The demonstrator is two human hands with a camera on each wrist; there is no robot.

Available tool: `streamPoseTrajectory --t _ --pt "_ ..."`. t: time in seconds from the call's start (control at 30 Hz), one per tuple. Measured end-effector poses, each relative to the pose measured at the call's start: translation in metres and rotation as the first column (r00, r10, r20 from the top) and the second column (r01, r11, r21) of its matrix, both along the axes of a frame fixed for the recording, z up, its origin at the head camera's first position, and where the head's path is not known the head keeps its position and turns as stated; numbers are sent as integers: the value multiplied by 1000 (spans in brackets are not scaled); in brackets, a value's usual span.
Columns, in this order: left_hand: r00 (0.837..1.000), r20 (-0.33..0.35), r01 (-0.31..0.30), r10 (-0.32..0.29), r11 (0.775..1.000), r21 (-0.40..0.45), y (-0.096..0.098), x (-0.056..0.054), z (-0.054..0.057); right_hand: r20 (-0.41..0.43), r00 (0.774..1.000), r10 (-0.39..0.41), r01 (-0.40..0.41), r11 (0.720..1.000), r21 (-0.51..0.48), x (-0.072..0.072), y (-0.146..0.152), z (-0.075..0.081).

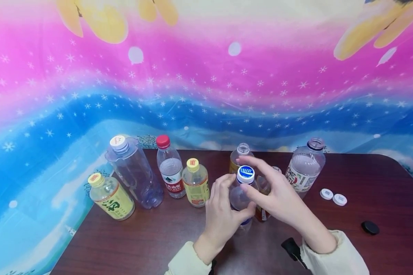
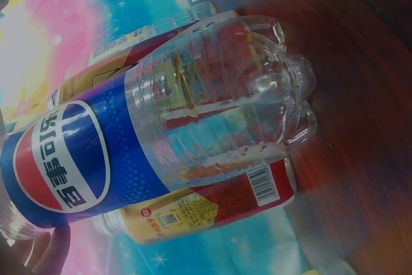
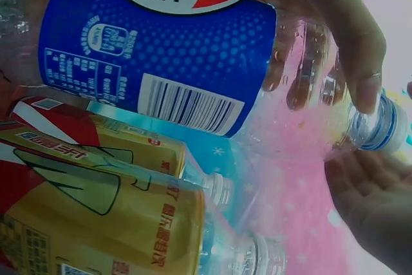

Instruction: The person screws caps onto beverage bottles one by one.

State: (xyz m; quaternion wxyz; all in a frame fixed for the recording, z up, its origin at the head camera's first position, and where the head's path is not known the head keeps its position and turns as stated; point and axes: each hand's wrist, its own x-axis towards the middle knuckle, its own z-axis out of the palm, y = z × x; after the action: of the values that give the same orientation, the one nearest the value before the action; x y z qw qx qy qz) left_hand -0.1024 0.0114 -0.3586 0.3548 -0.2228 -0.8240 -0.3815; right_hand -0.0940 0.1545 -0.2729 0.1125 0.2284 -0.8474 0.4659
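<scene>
A clear cola bottle [image 1: 239, 196] with a blue label and a blue-and-white cap [image 1: 246, 174] stands in front of me, upright. My left hand [image 1: 221, 210] grips its upper part, thumb across the near side. Around the cap my right hand [image 1: 278, 191] is spread, index finger behind and thumb in front, a gap showing beside the index fingertip. In the left wrist view the cola bottle [image 2: 71, 152] shows its round logo. The right wrist view has the label's barcode [image 3: 190, 104]; fingers partly hide the bottle's neck.
Behind the cola bottle stand two uncapped yellow-and-red bottles [image 3: 96, 204]. A larger uncapped bottle [image 1: 306, 168] is at right, near two white caps [image 1: 326, 194] and a black cap [image 1: 370, 227]. Several capped bottles, one red-capped [image 1: 172, 173], line the left of the brown table [image 1: 151, 240].
</scene>
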Motion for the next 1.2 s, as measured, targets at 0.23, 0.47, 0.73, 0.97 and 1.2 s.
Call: streamPoseTrajectory --t 0.23,0.47,0.73,0.97,1.2 --pt "1000 1 1 -1 1000 -11 1 1 1 -19 1000 2 -2 1000 8 2 5 0" --pt "1000 24 13 -13 1000 -5 0 1 2 99 991 -87 87 996 3 4 4 4" --pt "1000 21 13 -13 1000 -5 0 2 2 155 980 -129 139 989 -56 1 0 4" --pt "1000 5 0 1 1000 -10 1 2 3 92 994 -54 57 998 -38 -1 1 2" --pt "999 29 -15 16 1000 -14 0 0 1 12 999 -51 51 999 4 0 6 1"
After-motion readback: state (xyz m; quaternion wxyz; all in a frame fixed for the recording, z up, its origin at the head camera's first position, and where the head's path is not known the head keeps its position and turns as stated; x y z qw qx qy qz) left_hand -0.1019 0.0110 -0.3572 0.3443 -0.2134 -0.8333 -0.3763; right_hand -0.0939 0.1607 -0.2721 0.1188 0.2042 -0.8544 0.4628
